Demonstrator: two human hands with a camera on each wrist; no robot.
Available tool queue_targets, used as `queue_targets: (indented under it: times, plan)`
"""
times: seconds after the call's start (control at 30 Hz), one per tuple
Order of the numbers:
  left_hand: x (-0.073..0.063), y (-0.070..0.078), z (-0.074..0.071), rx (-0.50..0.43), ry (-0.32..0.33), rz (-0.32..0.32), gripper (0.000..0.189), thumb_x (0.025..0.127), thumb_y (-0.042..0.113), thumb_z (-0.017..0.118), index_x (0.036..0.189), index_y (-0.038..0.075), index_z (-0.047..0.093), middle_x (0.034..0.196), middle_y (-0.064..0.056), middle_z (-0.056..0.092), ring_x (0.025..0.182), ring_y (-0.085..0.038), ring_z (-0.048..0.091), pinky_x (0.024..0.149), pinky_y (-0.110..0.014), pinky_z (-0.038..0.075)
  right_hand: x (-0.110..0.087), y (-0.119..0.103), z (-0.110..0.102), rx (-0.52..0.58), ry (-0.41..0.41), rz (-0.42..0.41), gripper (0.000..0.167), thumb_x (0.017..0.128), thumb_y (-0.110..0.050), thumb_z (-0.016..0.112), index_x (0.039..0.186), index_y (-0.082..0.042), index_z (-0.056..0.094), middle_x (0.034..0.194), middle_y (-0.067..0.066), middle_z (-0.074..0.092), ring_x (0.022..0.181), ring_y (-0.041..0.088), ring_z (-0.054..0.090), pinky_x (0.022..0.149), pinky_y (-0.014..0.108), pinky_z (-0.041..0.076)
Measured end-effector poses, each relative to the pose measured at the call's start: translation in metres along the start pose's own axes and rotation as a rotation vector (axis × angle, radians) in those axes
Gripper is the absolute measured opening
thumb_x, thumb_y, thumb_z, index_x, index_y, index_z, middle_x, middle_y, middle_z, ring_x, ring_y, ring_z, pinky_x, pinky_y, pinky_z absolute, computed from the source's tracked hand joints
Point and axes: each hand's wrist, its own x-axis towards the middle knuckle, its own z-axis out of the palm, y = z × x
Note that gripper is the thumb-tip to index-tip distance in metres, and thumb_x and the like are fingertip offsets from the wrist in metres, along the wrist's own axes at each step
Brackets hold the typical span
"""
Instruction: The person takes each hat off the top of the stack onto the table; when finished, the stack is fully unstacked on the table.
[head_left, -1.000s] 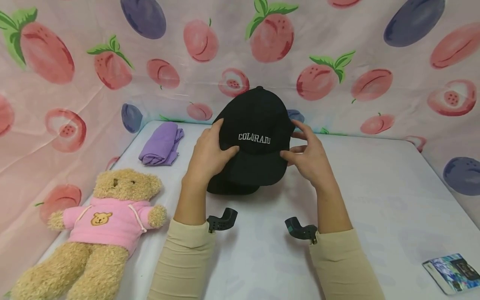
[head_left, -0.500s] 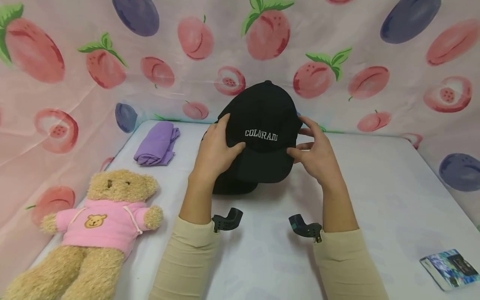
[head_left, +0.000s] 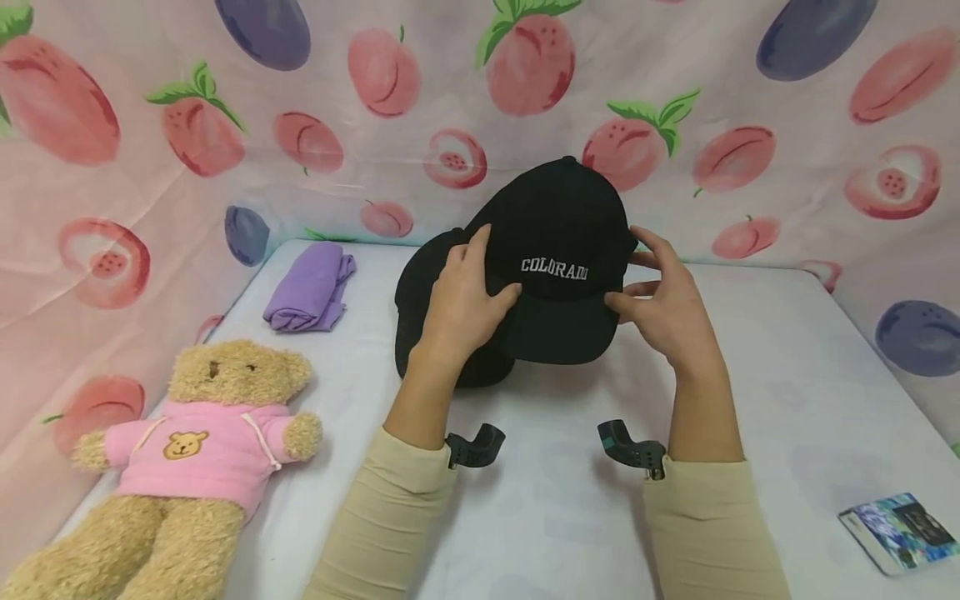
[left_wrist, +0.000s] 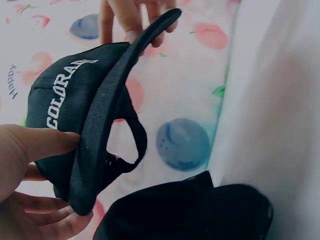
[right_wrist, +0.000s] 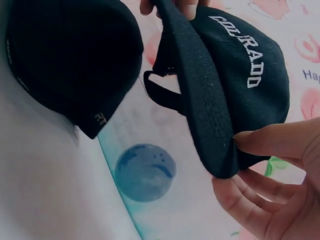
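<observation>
Left hand [head_left: 463, 302] and right hand [head_left: 670, 310] pinch the brim corners of the black COLORADO cap [head_left: 564, 250], thumbs on top and fingers curled beneath, at frame centre. Since a second ago, the cap has lifted rightward, exposing a second black cap [head_left: 427, 292] on the white table [head_left: 750, 400]; the lifted one now hangs free. At left lie a teddy bear [head_left: 195, 433] and a purple cloth [head_left: 307, 287], with a card [head_left: 896, 533] at lower right, none obstructing.

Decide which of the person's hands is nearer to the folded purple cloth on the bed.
Left. The left hand, gripping the black cap, sits just right of the purple cloth; the right hand holds the cap's far side.
</observation>
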Motion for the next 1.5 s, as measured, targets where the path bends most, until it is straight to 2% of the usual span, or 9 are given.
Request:
queue_targets:
  times: [0.27, 0.47, 0.73, 1.13, 1.27, 1.5]
  plan:
    - [-0.001, 0.005, 0.022, -0.022, 0.03, 0.05, 0.084, 0.095, 0.028, 0.076, 0.163, 0.015, 0.03, 0.151, -0.019, 0.047, 0.129, -0.038, 0.059, 0.112, -0.05, 0.048, -0.002, 0.009, -0.015, -0.034, -0.004, 0.005, 0.091, 0.094, -0.008, 0.071, 0.166, -0.032, 0.021, 0.161, 0.015, 0.041, 0.113, 0.029, 0.064, 0.071, 0.015, 0.054]
    - [-0.002, 0.009, 0.031, -0.043, 0.053, 0.05, 0.084, 0.094, 0.028, 0.077, 0.163, 0.015, 0.031, 0.151, -0.017, 0.048, 0.129, -0.036, 0.059, 0.113, -0.048, 0.047, -0.002, 0.012, -0.023, -0.047, -0.004, 0.007, 0.091, 0.094, -0.008, 0.071, 0.166, -0.031, 0.021, 0.161, 0.015, 0.04, 0.114, 0.029, 0.063, 0.071, 0.013, 0.053]
    - [0.001, 0.019, 0.043, -0.075, 0.028, 0.05, 0.083, 0.095, 0.029, 0.076, 0.163, 0.016, 0.03, 0.151, -0.017, 0.047, 0.129, -0.036, 0.059, 0.112, -0.047, 0.048, -0.002, 0.017, -0.032, -0.087, 0.035, 0.023, 0.091, 0.095, -0.008, 0.07, 0.166, -0.032, 0.02, 0.162, 0.016, 0.04, 0.114, 0.03, 0.063, 0.069, 0.011, 0.051]
    - [0.007, 0.019, 0.056, -0.101, -0.009, 0.038, 0.083, 0.095, 0.03, 0.076, 0.163, 0.017, 0.031, 0.152, -0.016, 0.047, 0.13, -0.036, 0.059, 0.112, -0.048, 0.048, -0.005, 0.023, -0.039, -0.125, 0.062, 0.043, 0.092, 0.094, -0.009, 0.071, 0.167, -0.031, 0.02, 0.162, 0.017, 0.041, 0.115, 0.032, 0.063, 0.07, 0.012, 0.05]
    - [0.007, 0.022, 0.06, -0.111, -0.02, 0.048, 0.083, 0.095, 0.031, 0.076, 0.163, 0.017, 0.031, 0.151, -0.016, 0.048, 0.129, -0.036, 0.059, 0.111, -0.048, 0.049, -0.006, 0.025, -0.041, -0.15, 0.075, 0.066, 0.092, 0.095, -0.01, 0.071, 0.167, -0.032, 0.019, 0.162, 0.016, 0.041, 0.11, 0.024, 0.063, 0.071, 0.014, 0.051]
    - [0.009, 0.028, 0.067, -0.122, -0.046, 0.058, 0.083, 0.096, 0.031, 0.075, 0.164, 0.019, 0.03, 0.151, -0.016, 0.047, 0.13, -0.035, 0.059, 0.109, -0.047, 0.05, -0.007, 0.029, -0.048, -0.15, 0.093, 0.072, 0.092, 0.094, -0.009, 0.071, 0.167, -0.029, 0.019, 0.162, 0.019, 0.041, 0.088, -0.004, 0.059, 0.067, 0.01, 0.05]
